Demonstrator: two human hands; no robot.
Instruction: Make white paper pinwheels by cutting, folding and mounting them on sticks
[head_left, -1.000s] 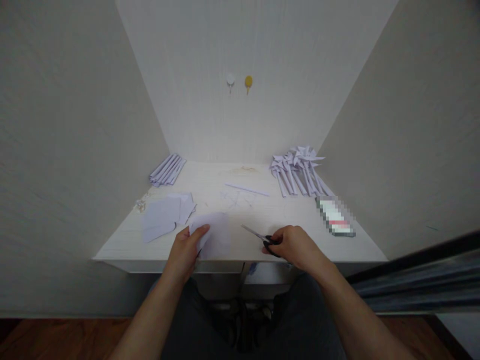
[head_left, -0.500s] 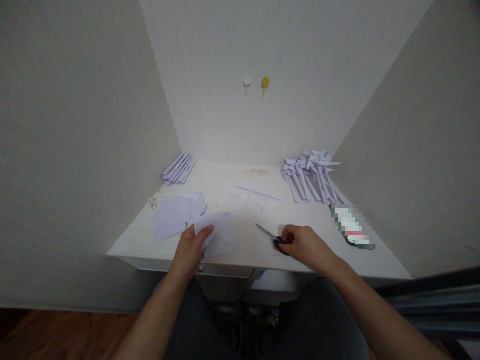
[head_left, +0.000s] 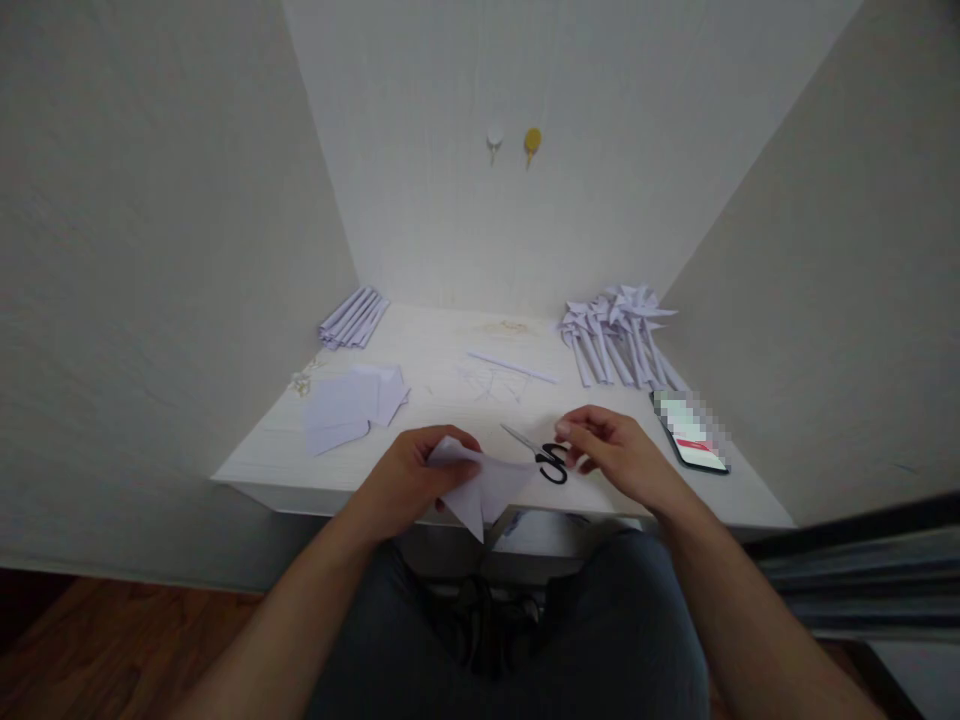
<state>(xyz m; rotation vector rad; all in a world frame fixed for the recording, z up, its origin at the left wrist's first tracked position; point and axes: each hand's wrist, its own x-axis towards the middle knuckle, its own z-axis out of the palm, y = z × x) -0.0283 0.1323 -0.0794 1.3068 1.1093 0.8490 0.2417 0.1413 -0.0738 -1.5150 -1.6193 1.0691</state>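
Note:
My left hand (head_left: 409, 475) pinches a white sheet of paper (head_left: 506, 485) over the table's front edge. Its flaps stand apart, one pointing down. On the tabletop lie black-handled scissors (head_left: 553, 463), blades toward the far left. Just right of their handles, my right hand (head_left: 607, 450) hovers with bent fingers apart and nothing in them. Flat white paper squares (head_left: 341, 405) lie beyond my left hand. A thin paper stick (head_left: 514, 367) rests at the middle, with thin pale strips (head_left: 491, 385) in front of it.
Rolled paper tubes (head_left: 354, 318) are stacked at the back left. Several paper pinwheels on sticks (head_left: 619, 330) lie at the back right, and a phone (head_left: 690, 432) sits in front of them. Walls enclose the white table (head_left: 292, 475) on three sides. Two hooks (head_left: 532, 140) hang on the back wall.
My left hand has moved right with the paper, whose flaps now spread apart. My right hand has come away from the scissors and its fingers have opened.

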